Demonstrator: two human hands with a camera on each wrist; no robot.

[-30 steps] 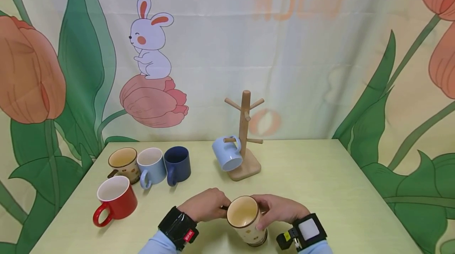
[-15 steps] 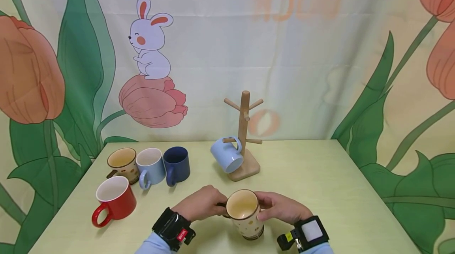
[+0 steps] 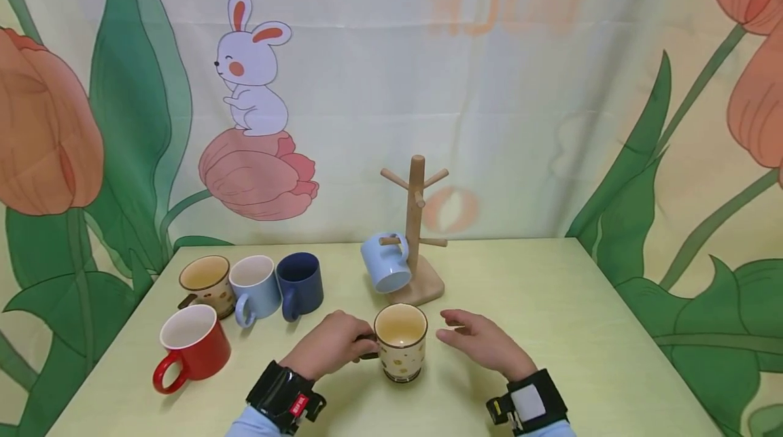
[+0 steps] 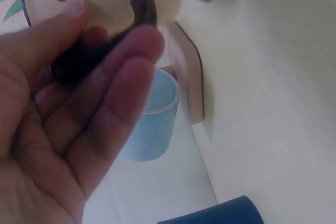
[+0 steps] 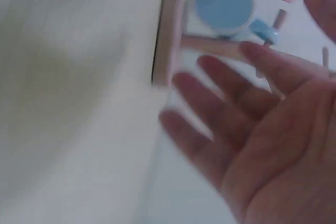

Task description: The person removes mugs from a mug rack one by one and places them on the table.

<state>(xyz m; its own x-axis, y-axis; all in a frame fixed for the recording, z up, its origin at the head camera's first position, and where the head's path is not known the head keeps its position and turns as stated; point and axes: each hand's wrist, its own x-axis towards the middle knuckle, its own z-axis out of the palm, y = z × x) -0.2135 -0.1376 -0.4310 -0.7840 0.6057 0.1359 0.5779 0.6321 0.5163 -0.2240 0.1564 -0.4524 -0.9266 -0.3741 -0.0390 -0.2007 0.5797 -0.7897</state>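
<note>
A cream ceramic mug with brown spots and a dark rim (image 3: 400, 344) stands upright on the pale green table (image 3: 550, 328), near the front edge and well short of the wooden peg-armed mug tree (image 3: 416, 233), where a light blue mug (image 3: 384, 264) hangs from a lower peg. The left hand (image 3: 330, 348) holds the spotted mug by its dark handle (image 4: 89, 56), fingers curled round it, as the left wrist view shows. The right hand (image 3: 477, 345) hovers just beside the mug, apart from it, fingers loosely spread and gripping nothing.

To handle the mug well, the grip on the handle should be firm and close to the body of the cup, so the weight does not swing; the free right hand is well placed to steady the far wall. A level rim and a clear path past the hanging blue mug look to matter most.

Four more mugs sit at the left of the table: a red one (image 3: 189, 348), a second cream spotted one (image 3: 206, 284), a pale blue one (image 3: 253, 287) and a navy one (image 3: 300, 282), before a printed backdrop of rabbit and tulips (image 3: 251, 83).
</note>
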